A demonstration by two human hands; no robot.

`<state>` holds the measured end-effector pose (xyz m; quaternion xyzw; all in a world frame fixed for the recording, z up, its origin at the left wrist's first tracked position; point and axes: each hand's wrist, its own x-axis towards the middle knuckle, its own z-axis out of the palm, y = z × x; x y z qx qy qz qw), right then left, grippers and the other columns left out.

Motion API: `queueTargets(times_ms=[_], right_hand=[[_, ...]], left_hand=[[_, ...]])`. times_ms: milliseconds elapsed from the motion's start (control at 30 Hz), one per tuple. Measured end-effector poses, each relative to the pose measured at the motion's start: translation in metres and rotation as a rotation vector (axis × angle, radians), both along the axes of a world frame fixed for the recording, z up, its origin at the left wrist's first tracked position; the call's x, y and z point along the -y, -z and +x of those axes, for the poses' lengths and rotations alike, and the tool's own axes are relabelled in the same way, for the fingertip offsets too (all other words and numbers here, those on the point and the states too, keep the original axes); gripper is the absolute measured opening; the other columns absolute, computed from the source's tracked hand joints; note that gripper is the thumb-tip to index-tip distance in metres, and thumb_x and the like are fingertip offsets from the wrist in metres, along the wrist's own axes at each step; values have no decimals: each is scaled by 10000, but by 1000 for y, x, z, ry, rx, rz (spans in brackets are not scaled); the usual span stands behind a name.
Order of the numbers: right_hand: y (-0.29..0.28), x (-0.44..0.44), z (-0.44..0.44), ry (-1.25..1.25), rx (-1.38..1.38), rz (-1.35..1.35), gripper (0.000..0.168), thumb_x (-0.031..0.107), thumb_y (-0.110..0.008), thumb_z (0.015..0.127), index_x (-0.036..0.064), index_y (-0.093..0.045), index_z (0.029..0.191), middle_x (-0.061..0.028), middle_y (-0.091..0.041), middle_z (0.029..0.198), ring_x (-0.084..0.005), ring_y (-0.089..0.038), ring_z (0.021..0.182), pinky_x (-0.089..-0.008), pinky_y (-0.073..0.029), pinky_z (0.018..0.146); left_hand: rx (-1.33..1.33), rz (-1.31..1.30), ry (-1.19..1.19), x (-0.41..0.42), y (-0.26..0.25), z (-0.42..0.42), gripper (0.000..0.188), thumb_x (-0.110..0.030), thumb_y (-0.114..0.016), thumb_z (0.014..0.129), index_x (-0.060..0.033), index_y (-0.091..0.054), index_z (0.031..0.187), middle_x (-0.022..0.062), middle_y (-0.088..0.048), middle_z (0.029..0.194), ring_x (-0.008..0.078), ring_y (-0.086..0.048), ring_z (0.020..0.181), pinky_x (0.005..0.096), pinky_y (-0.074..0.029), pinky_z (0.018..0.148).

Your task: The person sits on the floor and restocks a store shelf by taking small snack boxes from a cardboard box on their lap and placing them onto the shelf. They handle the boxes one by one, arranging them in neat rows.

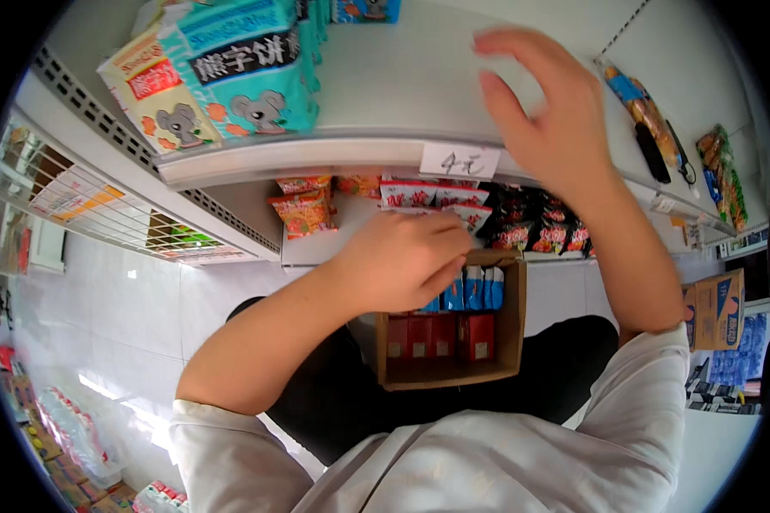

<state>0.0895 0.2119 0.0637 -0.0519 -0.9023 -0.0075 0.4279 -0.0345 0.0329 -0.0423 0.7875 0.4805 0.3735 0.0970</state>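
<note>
My left hand (409, 256) is over the left rear of an open cardboard box (514, 333), its fingers curled down by blue packets (473, 288). Its underside is hidden, so a grip does not show. Several dark red boxes (431, 336) stand in the front half of the carton. My right hand (552, 106), slightly blurred, hovers above the upper white shelf (410, 83) with thumb and fingers apart and nothing between them. To its left on that shelf stand teal koala biscuit bags (256, 77) and a cream biscuit bag (160, 102). A blue packet (366, 9) lies farther back.
A handwritten price card (460, 160) hangs on the shelf edge. Below sit orange snack bags (305, 211), white-and-red packets (407, 192) and black packets (545, 224). Scissors (683, 157) and a black-handled object (651, 154) lie at right. A wire rack (102, 205) stands left.
</note>
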Motion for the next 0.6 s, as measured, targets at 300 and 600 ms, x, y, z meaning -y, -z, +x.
queueTargets(times_ms=[300, 600], right_hand=[[136, 37, 137, 104, 375, -619, 67, 45, -710, 865, 33, -661, 909, -137, -683, 857, -341, -693, 753, -415, -554, 660], [161, 15, 163, 78, 499, -779, 64, 19, -708, 882, -9, -671, 926, -162, -681, 820, -303, -702, 727, -388, -546, 638]], left_hand=[[-378, -496, 144, -12, 76, 30, 199, -128, -712, 881, -64, -671, 1065, 131, -654, 1079, 368, -695, 1003, 488, -586, 812], [-813, -464, 180, -18, 160, 57, 282, -133, -656, 894, -130, -673, 1176, 118, -649, 1102, 285, -740, 955, 402, -637, 698]])
